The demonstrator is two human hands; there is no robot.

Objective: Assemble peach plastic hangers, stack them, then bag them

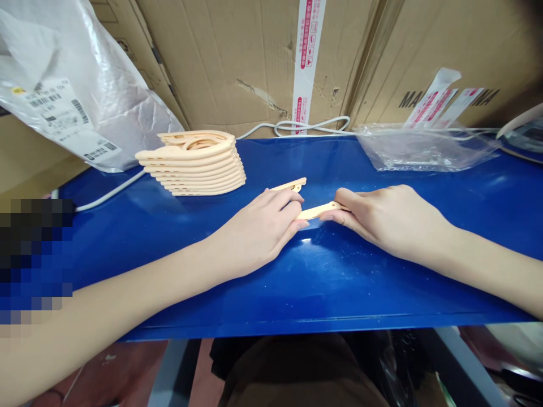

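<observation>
Both my hands grip one thin beige plastic hanger (314,212) just above the blue tabletop. My left hand (269,226) is closed around its left part, thumb below and fingers over the top. My right hand (384,217) pinches the other end, where a small round hole shows. Beyond my left fingers a further beige arm with a hooked tip (297,183) sticks out; my hand hides how it joins. To the left stands a neat stack of like beige hangers (199,167), apart from my hands.
Cardboard boxes (237,62) wall off the back of the blue table (271,294). A white plastic mailing bag (114,96) with labels leans at the left. A clear plastic bag (418,150) lies at the back right, and a white cable (314,131) runs along the rear.
</observation>
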